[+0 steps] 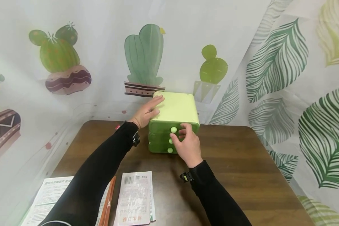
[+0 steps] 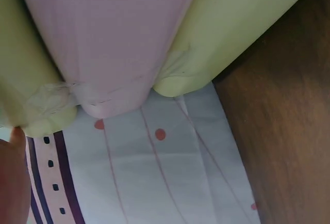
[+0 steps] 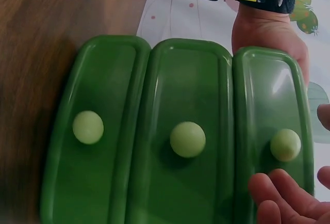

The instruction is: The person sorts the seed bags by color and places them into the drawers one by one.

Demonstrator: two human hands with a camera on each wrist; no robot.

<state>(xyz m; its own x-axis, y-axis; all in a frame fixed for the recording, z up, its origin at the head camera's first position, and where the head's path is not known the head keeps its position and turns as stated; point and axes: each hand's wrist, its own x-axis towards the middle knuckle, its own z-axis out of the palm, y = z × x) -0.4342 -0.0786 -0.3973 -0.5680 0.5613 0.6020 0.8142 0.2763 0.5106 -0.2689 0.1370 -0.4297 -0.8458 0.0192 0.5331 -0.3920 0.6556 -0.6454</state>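
Fingers [image 3: 296, 195] of the right hand [image 1: 188, 146] parted and loosely bent, just beside the top knob [image 1: 173, 129] of a green drawer box [image 1: 175, 108], left hand [image 1: 145, 115] resting with extended fingers on its upper left edge, box at the far side of the worktop [image 1: 228, 166], printed packet [image 1: 134, 199] nearer.

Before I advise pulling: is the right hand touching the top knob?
Apart. The right wrist view shows green drawer front between the right hand and top knob.
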